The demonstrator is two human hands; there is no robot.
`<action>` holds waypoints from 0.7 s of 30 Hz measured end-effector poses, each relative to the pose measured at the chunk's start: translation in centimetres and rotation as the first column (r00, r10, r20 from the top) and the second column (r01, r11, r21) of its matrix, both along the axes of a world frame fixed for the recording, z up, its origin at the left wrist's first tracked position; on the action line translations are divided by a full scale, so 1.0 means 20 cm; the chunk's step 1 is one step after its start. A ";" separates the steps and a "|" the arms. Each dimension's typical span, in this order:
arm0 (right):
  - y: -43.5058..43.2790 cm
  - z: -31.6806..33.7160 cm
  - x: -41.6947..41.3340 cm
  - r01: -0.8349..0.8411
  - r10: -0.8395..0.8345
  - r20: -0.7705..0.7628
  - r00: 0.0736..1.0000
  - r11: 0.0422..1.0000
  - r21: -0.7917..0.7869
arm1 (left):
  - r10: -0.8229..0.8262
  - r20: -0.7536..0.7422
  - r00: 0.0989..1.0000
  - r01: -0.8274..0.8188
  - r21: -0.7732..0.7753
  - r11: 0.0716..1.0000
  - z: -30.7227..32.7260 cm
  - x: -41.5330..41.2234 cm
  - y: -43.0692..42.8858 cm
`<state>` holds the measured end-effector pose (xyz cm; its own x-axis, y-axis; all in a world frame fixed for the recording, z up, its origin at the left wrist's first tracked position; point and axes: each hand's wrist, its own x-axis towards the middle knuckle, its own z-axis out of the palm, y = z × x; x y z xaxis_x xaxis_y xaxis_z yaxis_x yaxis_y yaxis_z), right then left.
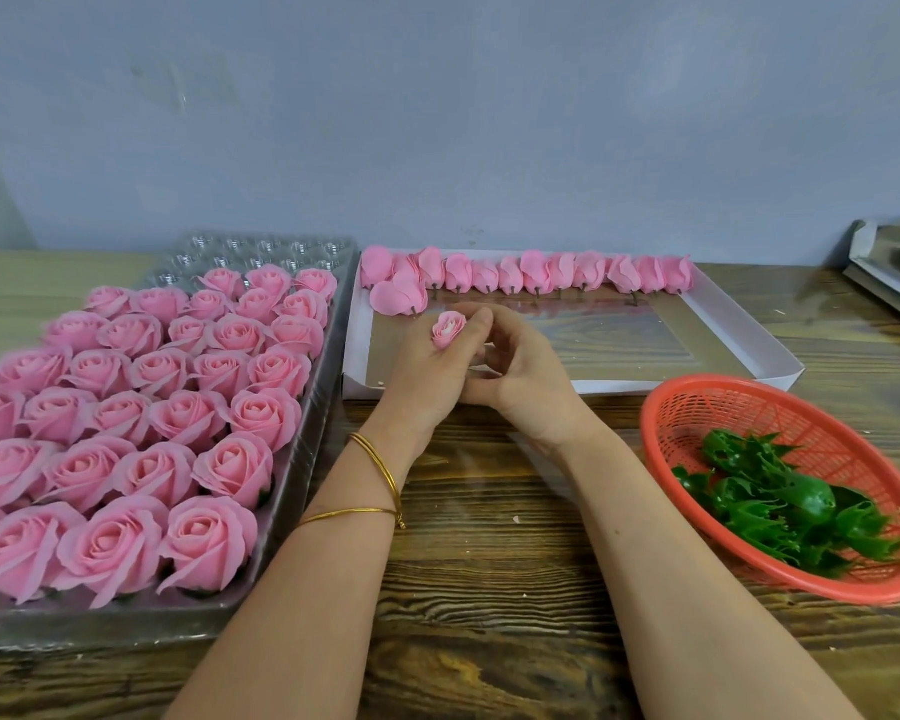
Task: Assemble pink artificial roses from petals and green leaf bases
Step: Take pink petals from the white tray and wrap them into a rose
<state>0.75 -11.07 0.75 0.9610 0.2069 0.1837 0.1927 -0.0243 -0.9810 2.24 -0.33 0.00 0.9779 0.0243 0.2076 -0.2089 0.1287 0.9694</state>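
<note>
A small pink rose bud point(448, 328) sits in the fingers of my left hand point(430, 371), held over the near left corner of the white box lid point(780, 350). My right hand point(520, 371) is curled against the left one, its fingertips touching the bud from the right. Whether it also holds something underneath is hidden. Several loose pink petal bundles point(536, 272) lie in a row along the lid's far edge. Green leaf bases point(785, 496) are heaped in the red plastic basket point(666, 407) at the right.
A clear plastic tray point(302, 459) full of several finished pink roses point(178, 407) fills the left side of the wooden table point(489, 589). A grey wall stands behind. Flat boards point(889, 272) lie at the far right edge.
</note>
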 end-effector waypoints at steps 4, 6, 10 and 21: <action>0.00 -0.01 -0.01 0.033 -0.033 0.002 0.999 0.999 0.018 | -0.005 0.010 1.000 0.005 0.018 1.000 0.00 0.00 0.00; 0.00 -0.02 0.00 0.035 -0.036 0.002 0.999 0.999 0.023 | -0.022 0.016 1.000 0.021 0.029 0.999 0.00 -0.01 0.00; 0.00 -0.01 0.00 0.020 -0.020 -0.003 1.000 1.000 0.016 | -0.050 0.003 0.999 0.050 0.034 0.998 0.00 -0.01 0.03; 0.03 0.00 -0.01 0.061 -0.062 0.052 0.997 0.998 0.010 | -0.017 -0.003 1.000 0.017 -0.026 1.000 0.00 0.00 0.01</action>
